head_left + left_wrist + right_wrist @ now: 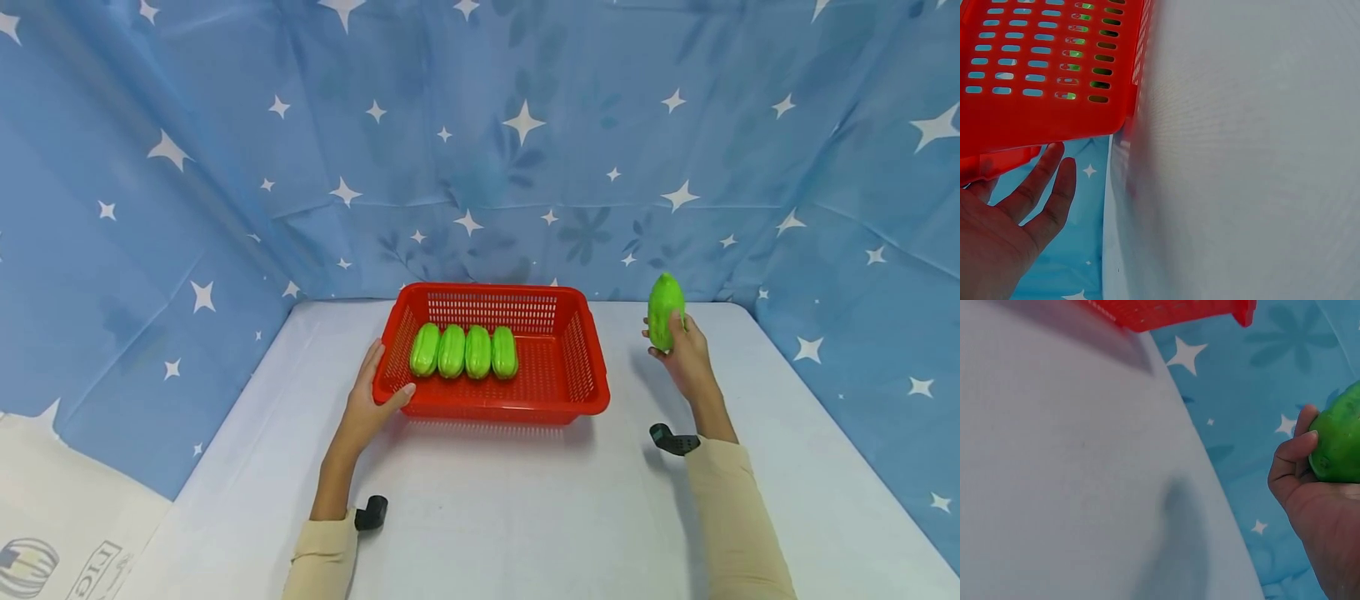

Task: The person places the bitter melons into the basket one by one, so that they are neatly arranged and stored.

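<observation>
A red plastic basket (480,410) with slotted walls holds several green oblong ridged fruits (452,352), lined up side by side in its left and middle part. My left hand (372,410) holds the basket's front left corner, the thumb over the rim and the fingers along the outside of the left wall. In the left wrist view, two fingers (1054,209) reach out below the rim. Off to the right of the basket, my right hand (686,354) grips another green oblong fruit (665,310) upright, raised over the table. Its rounded lower end shows in the right wrist view.
The white table (495,517) extends in front of the basket and on both sides. Blue star-patterned cloth (480,150) walls it in at the back, left and right. Each wrist carries a small black camera (371,512). Pale printed material (60,517) lies at the lower left.
</observation>
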`<state>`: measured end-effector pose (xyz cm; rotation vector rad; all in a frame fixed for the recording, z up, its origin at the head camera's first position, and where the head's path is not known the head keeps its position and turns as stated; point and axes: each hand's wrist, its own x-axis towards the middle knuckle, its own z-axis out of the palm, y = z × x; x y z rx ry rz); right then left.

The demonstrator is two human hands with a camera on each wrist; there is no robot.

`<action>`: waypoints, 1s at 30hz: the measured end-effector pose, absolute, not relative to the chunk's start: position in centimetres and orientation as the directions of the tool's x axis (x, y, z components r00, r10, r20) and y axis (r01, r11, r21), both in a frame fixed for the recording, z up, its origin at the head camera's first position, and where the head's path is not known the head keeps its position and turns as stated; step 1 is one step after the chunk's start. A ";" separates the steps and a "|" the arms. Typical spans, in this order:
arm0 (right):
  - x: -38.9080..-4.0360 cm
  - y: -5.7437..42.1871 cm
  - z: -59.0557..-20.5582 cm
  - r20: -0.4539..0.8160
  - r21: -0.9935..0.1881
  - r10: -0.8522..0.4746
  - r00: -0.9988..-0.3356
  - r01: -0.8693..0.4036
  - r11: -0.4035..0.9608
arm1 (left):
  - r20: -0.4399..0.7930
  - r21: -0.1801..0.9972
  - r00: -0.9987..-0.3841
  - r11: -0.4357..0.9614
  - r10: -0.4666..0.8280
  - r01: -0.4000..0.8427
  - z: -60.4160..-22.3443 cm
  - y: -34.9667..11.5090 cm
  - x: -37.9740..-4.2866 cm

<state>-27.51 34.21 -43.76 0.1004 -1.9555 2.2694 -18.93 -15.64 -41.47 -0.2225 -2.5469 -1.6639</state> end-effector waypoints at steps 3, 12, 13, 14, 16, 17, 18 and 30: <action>-27.5 33.7 -42.7 0.165 -0.961 0.014 -0.986 -0.164 -0.222 | 0.155 0.903 -0.985 0.395 0.071 0.170 -41.5 -15.6 -18.9; -27.4 32.3 -40.7 0.169 -0.943 -0.004 -0.986 -0.161 -0.291 | 0.157 0.906 -0.986 0.388 0.063 0.169 -42.6 -15.9 -19.7; -27.4 32.2 -40.5 0.167 -0.940 0.000 -0.986 -0.159 -0.300 | 0.160 0.907 -0.985 0.386 0.062 0.172 -43.1 -16.0 -19.9; -27.4 32.0 -40.4 0.165 -0.939 0.006 -0.986 -0.159 -0.305 | 0.163 0.907 -0.985 0.385 0.061 0.174 -43.5 -16.2 -20.2; -27.4 31.7 -40.1 0.158 -0.935 0.010 -0.987 -0.153 -0.319 | 0.173 0.903 -0.983 0.389 0.058 0.182 -44.4 -16.5 -20.7; -27.5 31.5 -39.9 0.154 -0.933 0.006 -0.988 -0.148 -0.328 | 0.181 0.901 -0.982 0.391 0.055 0.188 -44.9 -16.6 -21.0; -27.6 31.2 -39.8 0.151 -0.932 0.002 -0.989 -0.143 -0.334 | 0.188 0.898 -0.981 0.394 0.055 0.194 -45.1 -16.7 -21.1; -27.8 28.8 -36.9 0.091 -0.952 -0.103 -0.991 -0.056 -0.301 | 0.210 0.895 -0.976 0.391 0.056 0.215 -45.6 -16.8 -21.3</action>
